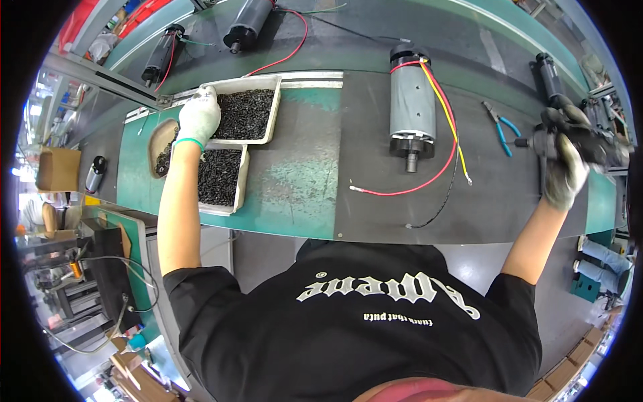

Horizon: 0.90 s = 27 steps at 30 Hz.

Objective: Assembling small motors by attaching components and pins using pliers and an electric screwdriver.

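Observation:
My left hand point(199, 117), in a white glove with a green cuff, is at the left side of a white tray point(276, 110) full of small black screws point(244, 115). Its fingers look curled downward, and their tips and anything in them are hidden. A second white tray point(239, 191) of black screws lies nearer me, and a small oval dish point(155, 151) with more sits left of my wrist. At the far right, my gloved right hand point(566, 171) grips a black power screwdriver point(579, 137); its bit points left. Between my hands stands a grey cylindrical motor point(412, 100) with red, yellow and black wires.
Blue-handled pliers point(501, 130) lie just left of the power screwdriver. Two more motors, a thick grey one point(249, 23) and a slim dark one point(163, 55), lie at the back left. A dark cylinder point(549, 77) is at the back right. The bench's front edge point(415, 240) runs before my torso.

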Each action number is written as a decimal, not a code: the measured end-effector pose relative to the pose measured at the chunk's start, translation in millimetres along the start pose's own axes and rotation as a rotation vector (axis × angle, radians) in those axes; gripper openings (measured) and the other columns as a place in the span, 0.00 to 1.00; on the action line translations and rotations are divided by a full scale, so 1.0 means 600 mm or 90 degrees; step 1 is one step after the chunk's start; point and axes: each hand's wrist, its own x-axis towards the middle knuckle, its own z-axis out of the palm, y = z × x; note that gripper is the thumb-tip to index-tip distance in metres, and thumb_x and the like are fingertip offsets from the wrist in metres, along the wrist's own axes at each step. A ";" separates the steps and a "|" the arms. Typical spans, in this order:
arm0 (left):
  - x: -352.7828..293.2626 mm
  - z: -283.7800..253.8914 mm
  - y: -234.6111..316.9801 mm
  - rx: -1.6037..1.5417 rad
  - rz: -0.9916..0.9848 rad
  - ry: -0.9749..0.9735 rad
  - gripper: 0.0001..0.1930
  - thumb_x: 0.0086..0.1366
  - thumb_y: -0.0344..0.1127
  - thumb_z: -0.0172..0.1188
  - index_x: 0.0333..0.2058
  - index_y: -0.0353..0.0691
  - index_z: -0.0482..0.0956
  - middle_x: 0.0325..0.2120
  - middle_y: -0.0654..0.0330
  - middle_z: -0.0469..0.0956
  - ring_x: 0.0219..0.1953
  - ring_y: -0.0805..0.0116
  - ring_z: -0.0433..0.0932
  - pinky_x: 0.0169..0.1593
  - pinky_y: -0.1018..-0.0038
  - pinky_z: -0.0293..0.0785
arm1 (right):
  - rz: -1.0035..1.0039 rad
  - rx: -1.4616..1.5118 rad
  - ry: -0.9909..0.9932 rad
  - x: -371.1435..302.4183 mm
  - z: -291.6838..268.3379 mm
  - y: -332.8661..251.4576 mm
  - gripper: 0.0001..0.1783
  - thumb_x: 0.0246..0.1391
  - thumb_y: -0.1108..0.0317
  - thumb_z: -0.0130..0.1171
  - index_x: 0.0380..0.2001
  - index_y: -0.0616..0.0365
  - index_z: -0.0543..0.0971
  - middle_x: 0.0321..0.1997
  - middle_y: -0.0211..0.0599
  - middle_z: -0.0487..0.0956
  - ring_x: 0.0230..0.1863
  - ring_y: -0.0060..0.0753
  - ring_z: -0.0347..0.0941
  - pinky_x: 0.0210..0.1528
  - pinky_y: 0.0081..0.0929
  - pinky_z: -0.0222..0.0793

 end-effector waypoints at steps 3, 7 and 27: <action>-0.009 0.024 -0.013 -0.012 -0.001 0.055 0.13 0.62 0.32 0.48 0.42 0.32 0.70 0.38 0.42 0.77 0.37 0.47 0.80 0.43 0.58 0.76 | -0.061 0.253 -0.045 -0.038 0.083 -0.020 0.37 0.40 0.72 0.62 0.57 0.69 0.66 0.54 0.50 0.72 0.42 0.31 0.67 0.43 0.26 0.64; -0.030 -0.039 0.022 -0.125 -0.088 0.089 0.10 0.62 0.31 0.50 0.40 0.32 0.71 0.36 0.43 0.78 0.39 0.45 0.79 0.43 0.56 0.75 | -0.059 0.499 -0.091 -0.048 0.137 -0.030 0.40 0.34 0.74 0.63 0.55 0.77 0.65 0.51 0.45 0.69 0.36 0.21 0.59 0.35 0.17 0.55; -0.126 -0.250 0.464 -2.069 0.123 -0.283 0.15 0.68 0.42 0.54 0.44 0.35 0.75 0.33 0.62 0.72 0.22 0.83 0.57 0.25 0.85 0.57 | 0.099 0.528 -0.083 -0.041 0.185 -0.011 0.26 0.45 0.75 0.55 0.49 0.66 0.63 0.39 0.35 0.61 0.42 0.29 0.56 0.43 0.21 0.63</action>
